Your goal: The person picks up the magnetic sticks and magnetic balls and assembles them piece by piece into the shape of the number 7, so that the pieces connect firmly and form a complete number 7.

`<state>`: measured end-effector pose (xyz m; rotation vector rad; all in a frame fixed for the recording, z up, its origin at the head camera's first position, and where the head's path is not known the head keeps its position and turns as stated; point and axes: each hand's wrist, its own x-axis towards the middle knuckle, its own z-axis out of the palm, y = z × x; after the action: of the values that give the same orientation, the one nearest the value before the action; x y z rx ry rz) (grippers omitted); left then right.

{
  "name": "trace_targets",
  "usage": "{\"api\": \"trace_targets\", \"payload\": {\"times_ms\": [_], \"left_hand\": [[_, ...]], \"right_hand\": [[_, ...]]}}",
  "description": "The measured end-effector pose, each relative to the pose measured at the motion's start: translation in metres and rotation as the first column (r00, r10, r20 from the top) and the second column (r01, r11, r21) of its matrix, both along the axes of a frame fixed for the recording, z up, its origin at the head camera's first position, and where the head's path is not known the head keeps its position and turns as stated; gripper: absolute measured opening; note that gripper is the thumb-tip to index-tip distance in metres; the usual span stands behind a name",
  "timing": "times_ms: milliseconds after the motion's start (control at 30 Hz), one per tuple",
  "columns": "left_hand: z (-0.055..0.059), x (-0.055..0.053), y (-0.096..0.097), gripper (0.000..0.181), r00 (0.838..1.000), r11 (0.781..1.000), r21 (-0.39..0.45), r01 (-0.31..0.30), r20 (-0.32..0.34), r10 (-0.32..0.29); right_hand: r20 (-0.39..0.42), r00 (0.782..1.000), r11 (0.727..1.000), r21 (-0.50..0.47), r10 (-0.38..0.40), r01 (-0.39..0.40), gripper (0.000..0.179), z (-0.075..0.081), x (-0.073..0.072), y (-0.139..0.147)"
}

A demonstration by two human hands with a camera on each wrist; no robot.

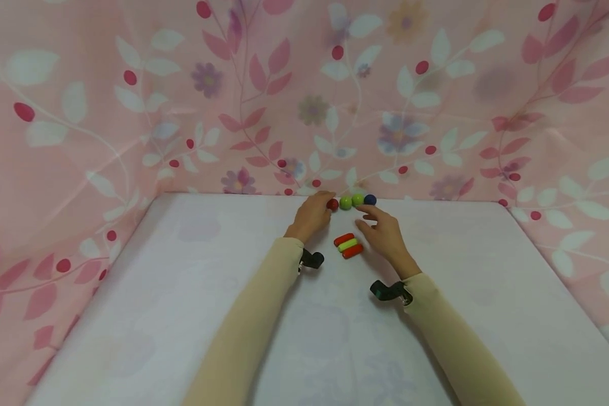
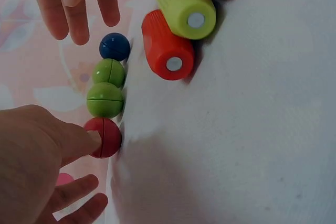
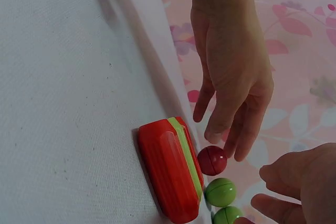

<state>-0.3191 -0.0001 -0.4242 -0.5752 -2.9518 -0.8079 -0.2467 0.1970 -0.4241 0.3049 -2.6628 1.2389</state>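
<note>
A red ball, two green balls and a dark blue ball stand in a row along the table's back edge, each seamed. My left hand is at the red ball, its thumb tip right at the side and its other fingers loosely extended beyond. My right hand hovers in front of the blue and green balls, fingers spread and holding nothing. Between the hands lie two red ridged cylinders with a yellow-green cylinder between them, side by side; pale round spots mark their ends.
The white-covered table ends at a pink floral curtain just behind the balls. The same floral cloth hangs down both sides. A black wrist camera sits on the left wrist, another camera on the right.
</note>
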Motion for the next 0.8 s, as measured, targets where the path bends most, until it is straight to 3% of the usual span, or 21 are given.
{"api": "trace_targets", "payload": {"times_ms": [233,567,667,800], "left_hand": [[0.001,-0.002,0.002,0.046,1.0,0.998,-0.058,-0.021,0.009,0.022],[0.0,-0.001,0.003,0.028,0.997,0.997,-0.07,0.007,-0.073,-0.013],[0.0,0.0,-0.002,0.028,0.999,1.0,-0.013,-0.004,-0.044,0.003],[0.004,0.003,-0.011,0.033,0.999,0.989,0.146,-0.011,0.035,0.006]], "right_hand": [[-0.007,1.0,0.999,-0.045,0.006,-0.006,0.045,-0.004,-0.002,-0.005],[-0.006,1.0,0.999,-0.047,-0.001,0.001,0.045,-0.006,0.003,-0.009],[-0.005,1.0,0.999,-0.041,-0.001,0.001,0.045,-0.005,0.004,-0.008],[-0.008,1.0,0.999,-0.038,-0.01,0.01,0.044,-0.001,0.006,-0.007]]}}
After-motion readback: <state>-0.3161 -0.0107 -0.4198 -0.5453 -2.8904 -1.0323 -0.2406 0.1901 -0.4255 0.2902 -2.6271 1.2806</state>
